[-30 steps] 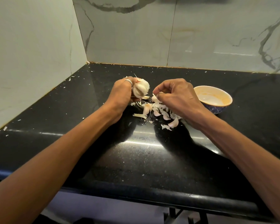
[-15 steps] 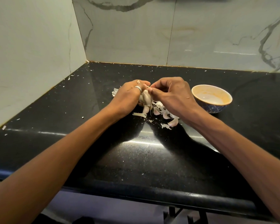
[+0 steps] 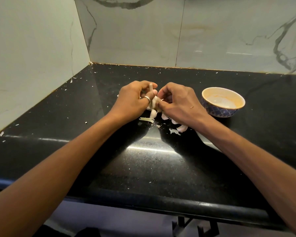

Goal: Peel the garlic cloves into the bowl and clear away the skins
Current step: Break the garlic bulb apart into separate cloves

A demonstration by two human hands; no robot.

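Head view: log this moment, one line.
left hand grips white garlic bulb | right hand pinches it | loose cloves on black counter | blue-patterned bowl: no cloves

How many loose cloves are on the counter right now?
4 cloves show: one below the left hand; three in a row at the near edge of the right hand. More may hide under that hand, besides those on the held bulb.

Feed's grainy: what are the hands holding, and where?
Both hold the garlic bulb: left hand grips its stalk end, right hand pinches its side.
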